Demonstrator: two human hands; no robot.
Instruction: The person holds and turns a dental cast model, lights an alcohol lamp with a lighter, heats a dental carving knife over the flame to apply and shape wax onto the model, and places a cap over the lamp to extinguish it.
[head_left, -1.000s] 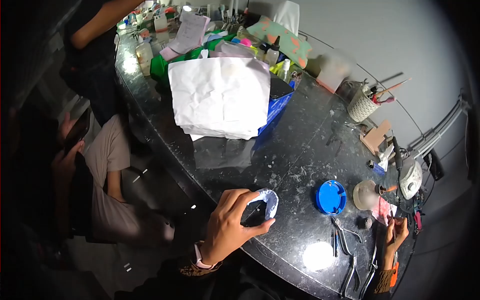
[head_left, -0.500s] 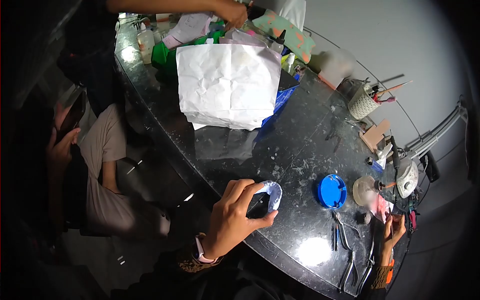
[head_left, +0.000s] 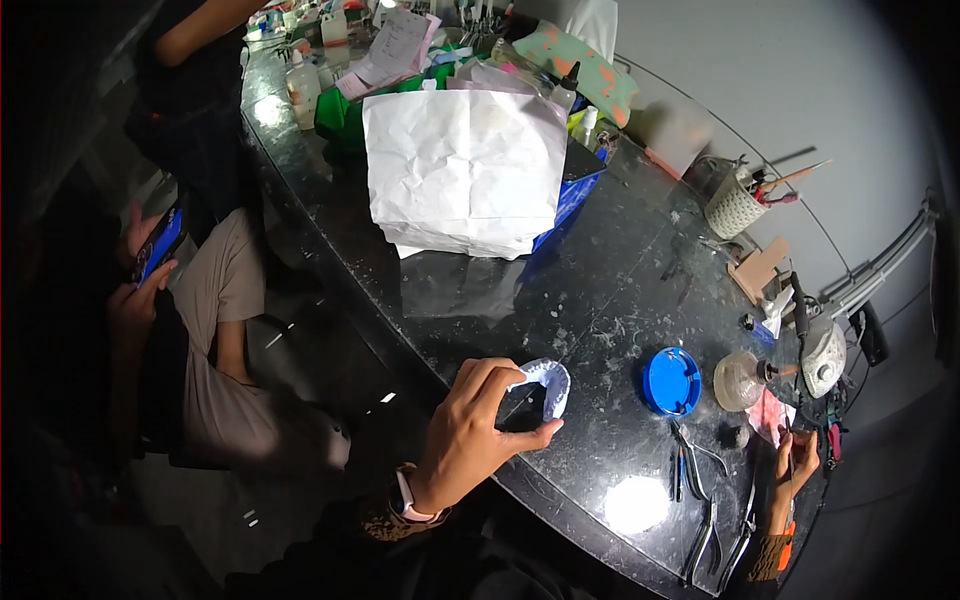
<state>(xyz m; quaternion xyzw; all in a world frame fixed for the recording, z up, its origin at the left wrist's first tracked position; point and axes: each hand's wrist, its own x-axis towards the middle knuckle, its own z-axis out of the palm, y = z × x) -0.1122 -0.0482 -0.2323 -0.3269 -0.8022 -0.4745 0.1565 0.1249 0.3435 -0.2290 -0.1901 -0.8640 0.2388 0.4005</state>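
A pale blue, horseshoe-shaped dental model [head_left: 554, 388] is pinched between the thumb and fingers of my left hand [head_left: 474, 432], above the table's front edge. At the right, my right hand [head_left: 797, 465] grips a thin dark tool [head_left: 791, 452] with its fingers together. Just behind that hand lies a pink-stained cloth [head_left: 768, 413]. A glass burner [head_left: 738, 381] stands beside the cloth, and a round blue dish [head_left: 672, 382] is left of the burner. Pliers [head_left: 706, 530] and other metal hand tools lie between my two hands.
White crumpled paper [head_left: 465, 170] covers a blue box [head_left: 572, 205] at the back. A woven cup of tools [head_left: 735, 208] stands near the wall, with a white respirator mask [head_left: 823, 360] at the right. One person [head_left: 222, 340] sits at left holding a phone; another stands behind.
The standing person's arm, which reached over the back of the table half a second ago, has drawn back. The seated person's phone now shows a blue screen. Both my hands keep their grips.
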